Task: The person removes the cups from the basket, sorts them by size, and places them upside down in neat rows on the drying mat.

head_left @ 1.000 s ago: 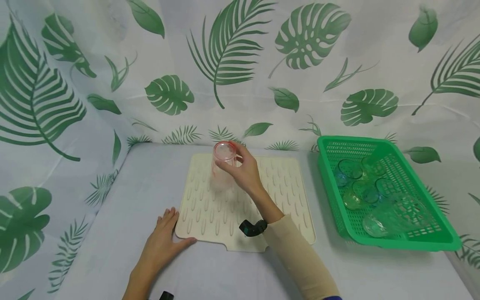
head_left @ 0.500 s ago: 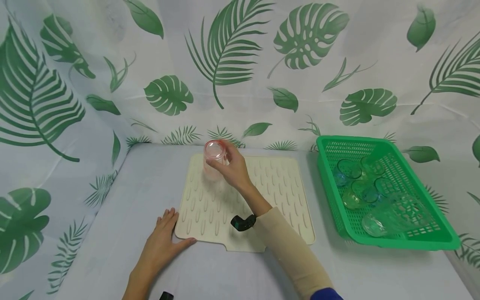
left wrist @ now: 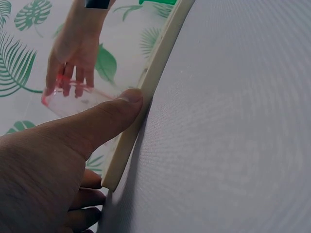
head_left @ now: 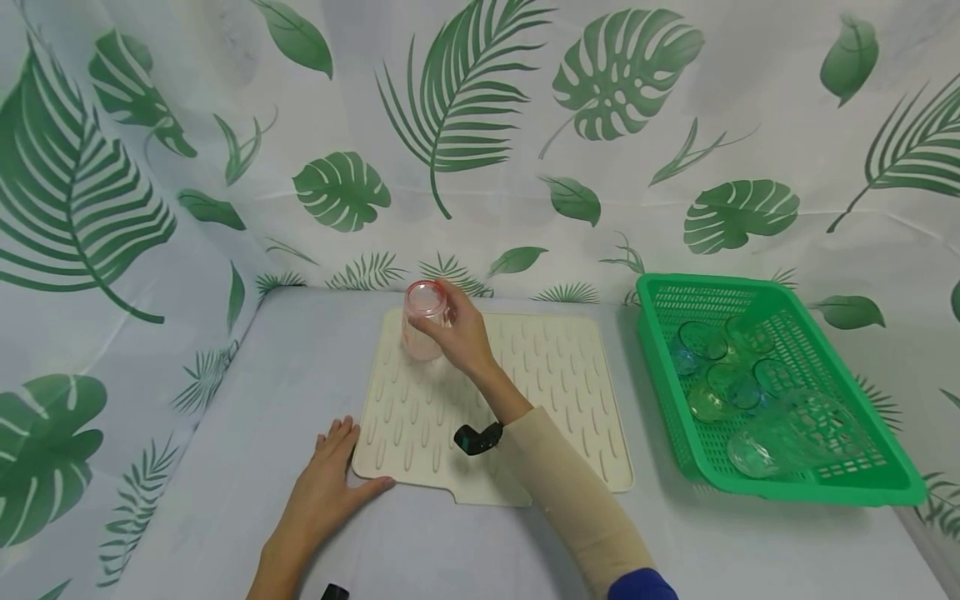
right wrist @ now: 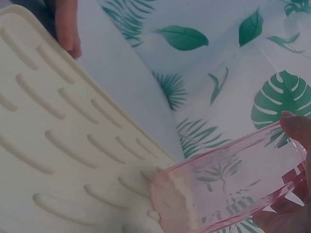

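Note:
A clear pink drinking glass [head_left: 422, 340] stands at the far left corner of a cream drying mat [head_left: 525, 392] with raised ridges. My right hand [head_left: 465, 335] holds it near its upper end, thumb on the near side and fingers behind. In the right wrist view the lower end of the glass [right wrist: 228, 179] meets the mat or sits just above it; I cannot tell which. At the mat's near left corner rests my left hand [head_left: 318, 487], fingers along the left edge. Its thumb [left wrist: 121, 109] lies against the mat's front edge.
A green perforated basket [head_left: 678, 446] stands to the right of the mat. Inside it are several tinted glasses [head_left: 716, 392] and a larger clear glass vessel [head_left: 795, 433] on its side. A leaf-patterned curtain [head_left: 487, 233] rises behind the grey-white tabletop [head_left: 277, 367].
The right hand has carried the pink glass leftward and lowered it at the mat's far left corner. The left hand has stayed in place at the near corner.

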Action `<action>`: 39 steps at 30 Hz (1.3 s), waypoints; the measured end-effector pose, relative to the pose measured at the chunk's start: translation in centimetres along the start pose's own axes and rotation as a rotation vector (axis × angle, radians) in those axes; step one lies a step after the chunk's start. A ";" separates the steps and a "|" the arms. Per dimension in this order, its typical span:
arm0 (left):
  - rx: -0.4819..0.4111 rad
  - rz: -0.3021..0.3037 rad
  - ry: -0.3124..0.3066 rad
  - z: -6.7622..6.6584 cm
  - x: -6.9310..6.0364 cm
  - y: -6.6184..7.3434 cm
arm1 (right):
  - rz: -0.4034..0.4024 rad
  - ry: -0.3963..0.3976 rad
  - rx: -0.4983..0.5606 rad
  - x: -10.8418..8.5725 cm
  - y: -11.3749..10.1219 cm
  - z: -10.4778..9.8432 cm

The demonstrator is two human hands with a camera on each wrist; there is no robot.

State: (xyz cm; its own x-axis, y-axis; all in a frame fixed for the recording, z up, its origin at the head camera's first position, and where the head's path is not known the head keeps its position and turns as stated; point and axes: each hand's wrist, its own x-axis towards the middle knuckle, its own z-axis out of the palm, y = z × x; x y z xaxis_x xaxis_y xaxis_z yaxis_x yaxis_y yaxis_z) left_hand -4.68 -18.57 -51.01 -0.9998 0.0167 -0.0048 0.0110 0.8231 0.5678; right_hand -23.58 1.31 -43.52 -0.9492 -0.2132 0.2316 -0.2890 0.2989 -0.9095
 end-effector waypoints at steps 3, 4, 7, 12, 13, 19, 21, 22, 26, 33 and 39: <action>0.005 0.001 0.003 0.1 0.0 0.0 | 0.019 0.000 -0.006 0.1 0.2 0.0; 0.006 0.002 0.004 0.1 0.0 0.0 | 0.023 -0.002 -0.007 0.1 0.2 0.1; 0.014 0.005 0.009 0.1 0.1 0.0 | 0.024 -0.011 -0.006 0.3 0.3 0.1; 0.019 0.006 0.009 0.1 0.1 0.0 | 0.007 -0.026 -0.039 0.9 0.8 0.2; 0.020 0.006 0.008 0.2 0.1 -0.1 | 0.006 -0.028 -0.052 1.0 0.8 0.2; 0.019 0.009 0.007 0.2 0.1 -0.2 | 0.018 -0.050 -0.113 1.6 0.9 0.2; 0.017 0.010 0.008 0.2 0.1 -0.3 | 0.024 -0.059 -0.122 1.7 0.8 0.2; 0.016 0.010 0.008 0.2 0.1 -0.3 | 0.026 -0.064 -0.126 1.7 0.8 0.2; 0.012 0.010 0.009 0.2 0.1 -0.3 | 0.029 -0.076 -0.137 1.7 0.6 0.2; 0.007 0.010 0.008 0.2 0.0 -0.3 | 0.065 -0.092 -0.136 1.5 0.2 -0.1; 0.002 0.012 0.007 0.1 0.1 -0.2 | 0.067 -0.080 -0.107 1.1 -0.5 -0.8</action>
State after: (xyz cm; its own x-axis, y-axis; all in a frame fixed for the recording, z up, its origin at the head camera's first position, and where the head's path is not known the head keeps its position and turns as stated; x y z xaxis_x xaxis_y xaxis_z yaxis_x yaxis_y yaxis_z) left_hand -4.75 -18.68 -51.26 -0.9997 0.0231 0.0079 0.0235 0.8242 0.5658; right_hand -24.56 1.65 -42.49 -0.9550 -0.2619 0.1392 -0.2410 0.4115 -0.8790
